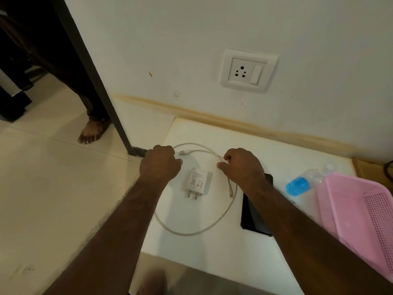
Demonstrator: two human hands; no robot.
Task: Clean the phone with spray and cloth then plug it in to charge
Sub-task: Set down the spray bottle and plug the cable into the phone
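A white charger adapter (195,182) lies flat on the white surface (212,256), prongs toward me. Around it loops a white cable (192,232); its USB plug (184,152) rests near my left hand (160,165), which is curled with nothing visible in it. My right hand (242,167) pinches the cable at the loop's right side. The black phone (252,213) lies flat, partly hidden under my right forearm. A clear spray bottle (306,180) with blue liquid lies on its side to the right. No cloth is visible.
A wall socket with a switch (247,71) sits above the surface. A pink perforated basket (359,218) stands at the right. A dark door frame (95,81) is at the left, with another person's bare foot (92,133) on the tiled floor beyond.
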